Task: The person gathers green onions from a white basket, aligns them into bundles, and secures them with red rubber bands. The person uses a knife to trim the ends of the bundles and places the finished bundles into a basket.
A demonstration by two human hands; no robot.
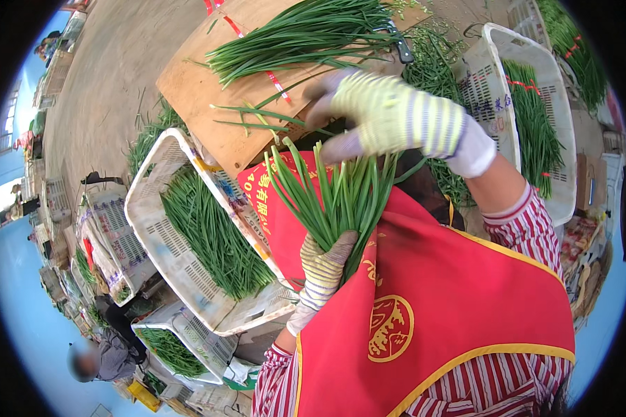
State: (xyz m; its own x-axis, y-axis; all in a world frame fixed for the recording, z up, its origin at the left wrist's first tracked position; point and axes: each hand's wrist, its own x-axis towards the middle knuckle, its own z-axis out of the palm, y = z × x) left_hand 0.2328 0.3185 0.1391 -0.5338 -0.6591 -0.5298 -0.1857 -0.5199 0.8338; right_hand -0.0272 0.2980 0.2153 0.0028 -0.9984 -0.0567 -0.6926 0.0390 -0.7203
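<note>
My left hand (323,268), in a striped knit work glove, grips a bunch of green garlic chives (339,193) against my red apron (448,292). The stalk ends fan out above the fist. Over those ends is my right hand (386,114), in a matching glove, blurred, with its fingers apart. Whether its fingertips touch the stalks I cannot tell. A few loose stalks (261,122) lie on the brown board (188,88) beyond. Farther up the board rests a large pile of chives (302,39).
A black-handled knife (402,47) lies beside the pile. At left stands a white plastic crate (188,292) holding chives; another white crate (568,172) at right holds red-tied bundles (532,120). Trimmings (433,68) litter the floor. A person (115,359) is at lower left among more crates.
</note>
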